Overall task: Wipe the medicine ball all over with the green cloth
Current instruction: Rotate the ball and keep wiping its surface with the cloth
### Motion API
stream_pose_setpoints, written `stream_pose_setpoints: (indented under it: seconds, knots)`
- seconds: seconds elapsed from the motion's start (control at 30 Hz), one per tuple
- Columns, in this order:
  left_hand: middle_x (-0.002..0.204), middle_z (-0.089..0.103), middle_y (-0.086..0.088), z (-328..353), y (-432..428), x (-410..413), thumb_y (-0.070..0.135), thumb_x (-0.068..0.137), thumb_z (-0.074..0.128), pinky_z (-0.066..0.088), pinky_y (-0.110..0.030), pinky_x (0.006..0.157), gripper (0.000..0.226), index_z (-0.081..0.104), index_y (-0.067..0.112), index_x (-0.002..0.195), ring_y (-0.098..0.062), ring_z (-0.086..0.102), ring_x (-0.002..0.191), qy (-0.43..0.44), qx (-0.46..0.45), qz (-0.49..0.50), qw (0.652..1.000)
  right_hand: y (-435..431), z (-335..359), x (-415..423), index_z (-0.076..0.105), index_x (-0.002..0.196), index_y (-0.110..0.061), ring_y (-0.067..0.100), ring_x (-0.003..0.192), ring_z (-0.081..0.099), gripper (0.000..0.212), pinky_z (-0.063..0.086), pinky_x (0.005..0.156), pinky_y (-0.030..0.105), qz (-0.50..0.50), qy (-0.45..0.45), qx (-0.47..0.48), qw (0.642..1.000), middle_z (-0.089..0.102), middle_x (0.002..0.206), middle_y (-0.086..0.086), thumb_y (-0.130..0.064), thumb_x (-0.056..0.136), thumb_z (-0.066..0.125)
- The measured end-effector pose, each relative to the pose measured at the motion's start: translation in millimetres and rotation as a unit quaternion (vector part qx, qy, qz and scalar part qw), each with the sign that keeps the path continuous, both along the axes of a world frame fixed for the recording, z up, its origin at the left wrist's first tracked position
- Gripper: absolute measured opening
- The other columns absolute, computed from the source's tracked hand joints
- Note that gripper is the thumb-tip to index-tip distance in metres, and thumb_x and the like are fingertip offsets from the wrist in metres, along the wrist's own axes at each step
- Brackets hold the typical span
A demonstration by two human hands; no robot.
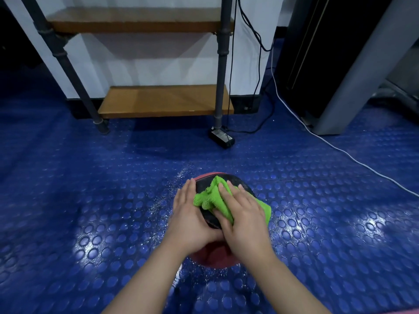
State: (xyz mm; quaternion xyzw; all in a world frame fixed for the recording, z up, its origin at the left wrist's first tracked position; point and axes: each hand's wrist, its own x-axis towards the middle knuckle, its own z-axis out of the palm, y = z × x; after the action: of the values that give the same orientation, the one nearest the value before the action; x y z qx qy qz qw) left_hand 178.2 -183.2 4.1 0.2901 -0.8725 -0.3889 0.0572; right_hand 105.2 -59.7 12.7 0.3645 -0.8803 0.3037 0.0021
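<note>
The medicine ball (pixel 215 257) sits on the blue studded floor (pixel 90 200) directly beneath both hands. The right hand (pixel 244 220) lies flat with fingers spread, pressing the green cloth (pixel 210 196) against the ball's top; the cloth bunches out ahead of its fingertips and trails off past the little-finger side, so the hand pins the cloth under the palm without closing around it. The left hand (pixel 190 218) is open too, cupped against the ball just beside the right hand's thumb, apparently steadying it (the thumbs overlap, and whether they touch cannot be told).

As to progress, the wiping is plainly under way on the upper face. Fine white specks or droplets are scattered on the floor beyond the left hand, though what they are is unclear. The red band nearest the wrists and the underside resting on the floor show no cloth on them, so a fair part probably remains: the ball would likely need rolling to reach the bottom.
</note>
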Motion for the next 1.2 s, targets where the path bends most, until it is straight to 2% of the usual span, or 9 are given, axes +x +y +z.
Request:
stream_pose_setpoints:
  seconds: [0.13,0.2,0.3,0.6,0.7,0.77,0.93,1.07,1.2]
  knots:
    - [0.165,-0.008,0.004,1,6,7,0.082,0.025,0.071,0.004,-0.027,0.122,0.164,-0.004,0.018,0.157,-0.009,-0.004,0.151,0.027,0.048,0.054,0.997,-7,6,-15,0.043,0.141,-0.039,0.014,0.144,0.027,0.051,0.029,0.113,0.045,-0.019,-0.058,0.015,0.998,0.038,0.150,-0.015,-0.050,0.092,0.050]
    - [0.165,-0.004,0.002,-3,11,8,0.081,0.027,0.070,0.007,-0.032,0.123,0.158,0.001,0.023,0.157,-0.012,-0.003,0.152,0.045,0.064,0.089,0.993,-15,10,-20,0.040,0.142,-0.040,0.012,0.145,0.021,0.050,0.025,0.115,0.042,-0.058,-0.078,0.023,0.995,0.034,0.152,-0.017,-0.049,0.094,0.049]
    - [0.163,0.008,0.000,-8,11,2,0.081,0.028,0.070,0.015,-0.043,0.123,0.150,0.008,0.030,0.155,-0.018,0.003,0.152,0.059,0.070,0.110,0.990,-25,12,-23,0.041,0.142,-0.037,0.012,0.145,0.022,0.048,0.026,0.114,0.043,-0.117,-0.104,0.024,0.987,0.035,0.152,-0.016,-0.049,0.096,0.043]
    - [0.159,0.007,0.010,-11,12,1,0.079,0.027,0.076,0.021,-0.039,0.121,0.151,0.008,0.034,0.154,-0.014,0.012,0.148,0.067,0.085,0.104,0.989,-26,11,-34,0.045,0.140,-0.034,0.015,0.140,0.031,0.043,0.033,0.109,0.046,-0.133,-0.129,0.012,0.983,0.040,0.149,-0.014,-0.045,0.098,0.042]
    - [0.159,0.006,0.013,-10,14,2,0.079,0.027,0.076,0.019,-0.039,0.122,0.151,0.007,0.034,0.154,-0.013,0.010,0.148,0.064,0.082,0.099,0.990,-24,14,-40,0.052,0.132,-0.032,0.023,0.126,0.048,0.037,0.043,0.098,0.043,-0.156,-0.153,-0.007,0.976,0.055,0.137,-0.005,-0.042,0.098,0.042]
    - [0.160,0.004,0.013,-9,15,2,0.079,0.028,0.076,0.017,-0.038,0.122,0.151,0.006,0.035,0.154,-0.012,0.007,0.149,0.065,0.082,0.096,0.990,-22,18,-47,0.057,0.122,-0.029,0.026,0.108,0.056,0.030,0.046,0.081,0.040,-0.167,-0.175,-0.003,0.970,0.064,0.117,-0.001,-0.041,0.098,0.042]
    - [0.160,0.000,0.018,-7,21,5,0.079,0.031,0.077,0.016,-0.037,0.122,0.147,0.004,0.040,0.153,-0.011,0.005,0.149,0.074,0.086,0.095,0.989,-20,21,-61,0.058,0.097,-0.025,0.024,0.081,0.050,0.023,0.036,0.066,0.034,-0.187,-0.224,0.003,0.956,0.054,0.076,-0.006,-0.044,0.098,0.044]
    - [0.158,-0.004,0.022,-11,24,8,0.078,0.033,0.080,0.014,-0.037,0.122,0.146,0.002,0.044,0.152,-0.008,0.003,0.149,0.081,0.087,0.100,0.988,-18,17,-78,0.055,0.092,-0.027,0.024,0.083,0.052,0.020,0.036,0.067,0.034,-0.199,-0.262,0.014,0.944,0.056,0.078,-0.003,-0.044,0.097,0.046]
    - [0.158,-0.006,0.024,-15,25,13,0.078,0.032,0.080,0.014,-0.038,0.121,0.146,0.002,0.046,0.151,-0.007,0.001,0.149,0.090,0.087,0.095,0.988,-11,9,-98,0.061,0.096,-0.013,0.027,0.086,0.054,0.031,0.037,0.070,0.033,-0.210,-0.310,0.016,0.927,0.057,0.076,0.001,-0.041,0.097,0.048]
